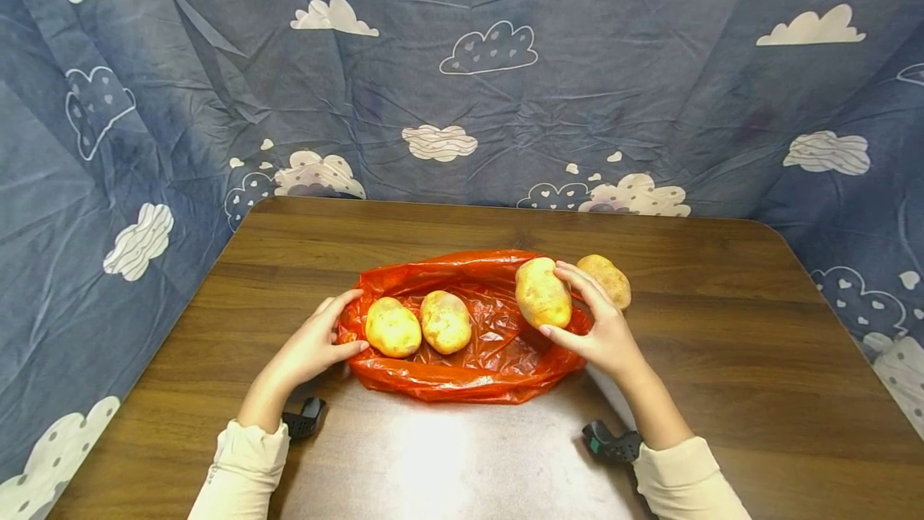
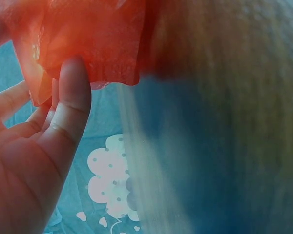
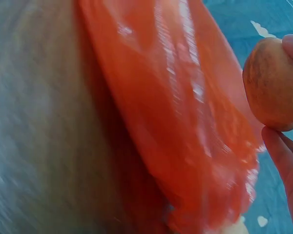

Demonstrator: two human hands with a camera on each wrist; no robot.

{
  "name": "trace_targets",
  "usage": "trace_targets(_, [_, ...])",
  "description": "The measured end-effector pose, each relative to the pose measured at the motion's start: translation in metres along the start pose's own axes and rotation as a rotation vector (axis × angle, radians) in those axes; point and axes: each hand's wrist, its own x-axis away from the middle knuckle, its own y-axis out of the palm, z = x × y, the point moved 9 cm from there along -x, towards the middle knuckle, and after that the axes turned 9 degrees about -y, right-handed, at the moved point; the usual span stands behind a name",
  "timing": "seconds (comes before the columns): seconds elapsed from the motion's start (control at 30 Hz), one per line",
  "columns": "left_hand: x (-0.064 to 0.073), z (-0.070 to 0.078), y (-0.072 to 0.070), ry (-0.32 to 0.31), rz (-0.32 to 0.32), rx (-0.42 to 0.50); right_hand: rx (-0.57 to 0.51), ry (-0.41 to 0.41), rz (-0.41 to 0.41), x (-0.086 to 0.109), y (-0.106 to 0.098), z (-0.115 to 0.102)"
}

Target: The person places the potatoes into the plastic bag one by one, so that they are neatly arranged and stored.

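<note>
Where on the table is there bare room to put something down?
Free: the table right of the loose potato and right hand; also between its left edge and the left hand. Crowded: the right end of the red bag, around the held potato.

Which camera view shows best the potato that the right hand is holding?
The head view: the potato appears there almost whole, with the right hand overlapping only its edge. The right wrist view shows it closer, but cut by the picture's right edge and partly covered. The left wrist view does not show it.
</note>
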Motion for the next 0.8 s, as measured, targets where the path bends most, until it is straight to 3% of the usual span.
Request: trace_targets(0.8, [-0.001,-0.002,0.001,-0.005,-0.004,-0.011,-0.149,0.059,-0.172,0.009,0.068,0.012])
